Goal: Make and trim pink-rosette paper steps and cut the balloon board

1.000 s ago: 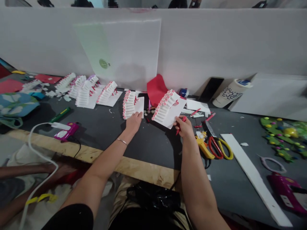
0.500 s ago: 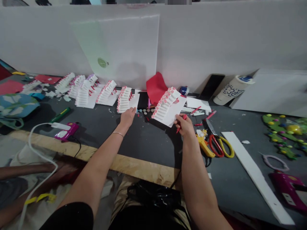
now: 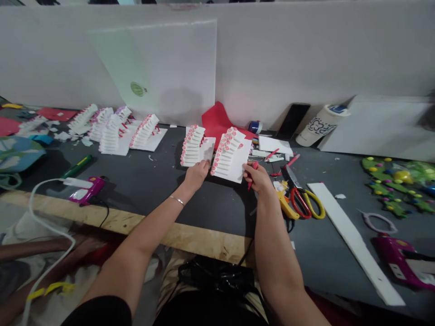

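Nearest, at the bottom of the frame, a pale wooden edge (image 3: 204,240) fronts the dark tabletop (image 3: 163,183); another person shows in part at lower left.

At centre, the left hand (image 3: 197,175) pinches the lower right corner of the left stepped model (image 3: 191,149), white with pink-red dots. Just beside it, the right hand (image 3: 260,177) grips the right stepped model (image 3: 239,167) by its lower right corner, with a red marker (image 3: 254,174) in the same fingers. Whether the left model is clear of the table I cannot tell.

Such corner grips could let a card flex or twist, loosening the slender strips; the two dotted edges, so close, might snag. The marker, sharing a grip, could slip or mark the white card. Right of centre, scissors (image 3: 301,201) lie near the right forearm, which might catch their handles.

Farther back, more stepped models (image 3: 112,133) crowd the left; a phone (image 3: 292,121) and paper cup (image 3: 321,127) stand upper right, before a pale partition (image 3: 272,54).
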Tool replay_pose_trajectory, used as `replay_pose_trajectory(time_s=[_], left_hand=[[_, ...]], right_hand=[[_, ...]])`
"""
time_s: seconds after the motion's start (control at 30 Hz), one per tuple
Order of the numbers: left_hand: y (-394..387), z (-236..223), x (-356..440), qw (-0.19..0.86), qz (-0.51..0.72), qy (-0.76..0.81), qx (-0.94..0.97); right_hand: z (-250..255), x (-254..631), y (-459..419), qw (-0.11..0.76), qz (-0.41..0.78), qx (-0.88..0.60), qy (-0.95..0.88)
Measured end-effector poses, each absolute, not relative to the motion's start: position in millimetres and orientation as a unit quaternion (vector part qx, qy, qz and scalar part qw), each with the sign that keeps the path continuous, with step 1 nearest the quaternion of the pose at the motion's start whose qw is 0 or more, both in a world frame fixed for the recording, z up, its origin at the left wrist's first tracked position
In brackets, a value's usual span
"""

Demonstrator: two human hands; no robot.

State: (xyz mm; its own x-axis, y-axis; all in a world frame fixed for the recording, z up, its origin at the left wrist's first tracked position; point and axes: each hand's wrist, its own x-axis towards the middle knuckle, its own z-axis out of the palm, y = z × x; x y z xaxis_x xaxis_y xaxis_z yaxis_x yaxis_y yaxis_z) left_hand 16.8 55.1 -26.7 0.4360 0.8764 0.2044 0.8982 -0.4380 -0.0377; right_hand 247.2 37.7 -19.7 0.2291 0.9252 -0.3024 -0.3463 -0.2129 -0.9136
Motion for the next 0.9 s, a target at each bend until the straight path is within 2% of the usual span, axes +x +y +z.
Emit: replay_pose_trajectory(time_s=[0.3, 0.63, 0.9], left_hand=[[50, -40, 30, 0.044, -0.072, -0.507, -0.858], [29, -18, 33, 0.097, -0.088, -0.442, -0.887], [32, -17, 33, 0.074, -0.077, -0.412, -0.905]], right_hand=[[-21, 256, 38, 0.551, 0.525, -0.587, -0.277], [-28, 272, 37, 0.502, 0.459, -0.661, -0.318], [-32, 279, 53, 0.466, 0.42, -0.697, -0.346]])
